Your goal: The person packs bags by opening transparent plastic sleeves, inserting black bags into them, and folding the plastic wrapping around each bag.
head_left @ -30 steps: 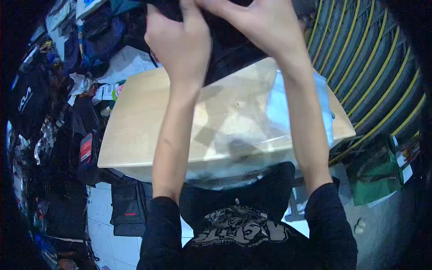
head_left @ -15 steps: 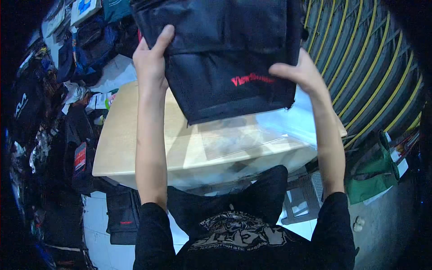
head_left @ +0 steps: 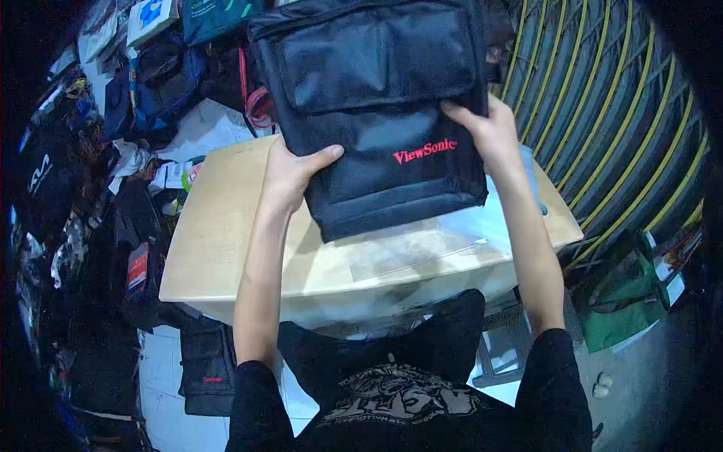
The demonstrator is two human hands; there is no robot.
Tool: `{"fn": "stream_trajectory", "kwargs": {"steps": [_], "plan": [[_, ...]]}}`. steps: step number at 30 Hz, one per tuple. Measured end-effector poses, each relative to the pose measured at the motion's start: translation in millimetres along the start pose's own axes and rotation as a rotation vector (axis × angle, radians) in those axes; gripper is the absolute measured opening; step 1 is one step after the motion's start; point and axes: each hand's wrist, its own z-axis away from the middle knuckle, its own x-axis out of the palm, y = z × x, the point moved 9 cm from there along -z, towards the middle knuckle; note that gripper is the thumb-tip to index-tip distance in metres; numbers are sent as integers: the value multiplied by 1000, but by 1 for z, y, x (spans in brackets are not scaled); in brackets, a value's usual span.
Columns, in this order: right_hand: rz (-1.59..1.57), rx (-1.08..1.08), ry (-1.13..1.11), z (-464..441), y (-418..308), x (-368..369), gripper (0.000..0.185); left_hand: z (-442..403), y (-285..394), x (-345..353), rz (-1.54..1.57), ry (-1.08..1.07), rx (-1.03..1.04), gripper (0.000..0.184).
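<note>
A black backpack (head_left: 361,132) with a flap pocket and red ViewSonic lettering is held up over the pale wooden table (head_left: 215,233), its front towards me and its base tilted slightly. My left hand (head_left: 290,173) grips its lower left edge, thumb across the front and fingers out of sight behind. On the opposite side my right hand (head_left: 488,139) clasps the right edge, thumb pressed near the pocket flap. Beneath the bag, a clear plastic sheet or bag (head_left: 459,241) lies on the tabletop.
Dark bags and wrapped items (head_left: 135,218) are piled along the left. Coils of dark tubing with yellow stripes (head_left: 602,128) stand at the right. A green bag (head_left: 621,305) sits on the floor at right, and another black bag (head_left: 207,369) at lower left.
The backpack has come down and nearer, so more of its front and top shows. My left hand has shifted down to its lower left edge; my right hand still holds the right side.
</note>
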Motion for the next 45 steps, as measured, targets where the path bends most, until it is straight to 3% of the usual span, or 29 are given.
{"fn": "stream_trajectory", "kwargs": {"steps": [2, 5, 6, 9, 10, 13, 14, 17, 18, 21, 23, 28, 31, 33, 34, 35, 37, 39, 40, 43, 45], "plan": [[96, 11, -17, 4, -11, 6, 41, 1, 7, -1, -105, 124, 85, 50], [140, -168, -107, 6, -11, 19, 54, 7, 12, 0, -201, 196, 73, 48], [254, -171, -76, 10, -20, 17, 64, 7, 12, 3, -152, 181, 82, 46], [509, -187, 69, 8, -18, 7, 67, 13, 20, 11, -202, 236, 95, 45], [596, -238, 105, 11, -24, 12, 76, 12, 19, 10, -307, 272, 118, 45], [570, -222, 121, 20, -34, 25, 88, 21, 47, 22, -426, 363, 239, 46], [600, -206, 114, 15, -23, 22, 108, 17, 40, 16, -329, 384, 235, 45], [575, -293, 102, 17, -11, 18, 126, 10, 17, 6, -62, 319, 143, 45], [553, -183, 100, 20, -5, 17, 141, 11, 16, 6, -27, 331, 158, 46], [547, -429, 282, 33, -24, 23, 145, 15, 6, 13, 53, 346, 137, 48], [585, -275, 302, 35, -17, 30, 145, 21, 7, 26, 88, 391, 201, 47], [671, -290, 423, 35, -22, 39, 138, 46, 45, 61, -158, 493, 413, 44], [609, -340, 444, 33, -29, 45, 111, 50, 38, 75, -275, 551, 391, 40], [576, -360, 341, 27, -33, 52, 95, 45, 41, 70, -284, 631, 470, 39], [522, -336, 301, 32, -38, 55, 72, 41, 39, 63, -313, 659, 497, 39], [454, -375, 207, 35, -46, 61, 70, 40, 40, 58, -341, 689, 522, 39], [375, -355, 28, 35, -48, 72, 70, 37, 36, 58, -353, 670, 514, 36], [425, -522, 91, 40, -62, 67, 74, 36, 25, 60, -382, 657, 590, 35], [449, -603, 122, 44, -67, 66, 76, 32, 12, 61, -408, 595, 458, 35], [63, -348, 21, 37, -45, 66, 97, 27, 11, 77, -597, 420, 388, 38], [98, -387, 13, 38, -50, 68, 111, 29, 19, 90, -619, 359, 369, 43]]}}
